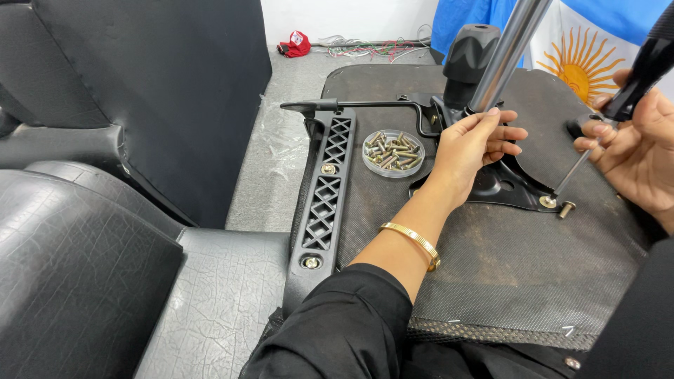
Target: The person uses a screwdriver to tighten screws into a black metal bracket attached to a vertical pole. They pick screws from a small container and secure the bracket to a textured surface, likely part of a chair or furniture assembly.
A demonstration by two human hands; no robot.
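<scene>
On seat underside, screwdriver within right-hand fingers.

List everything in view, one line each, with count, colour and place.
chair seat underside: one, black, centre
metal plate: one, black, on the seat
steel column: one, silver, rising from the plate
armrest bracket: one, black, seat's left edge
dish of screws: one, clear, on the seat
loose screw: one, brass, beside the plate
screwdriver: one, black-handled, tip at the plate
flag: one, blue-white, behind
red cap: one, far floor
left hand: grip on column
right hand: holds screwdriver
</scene>
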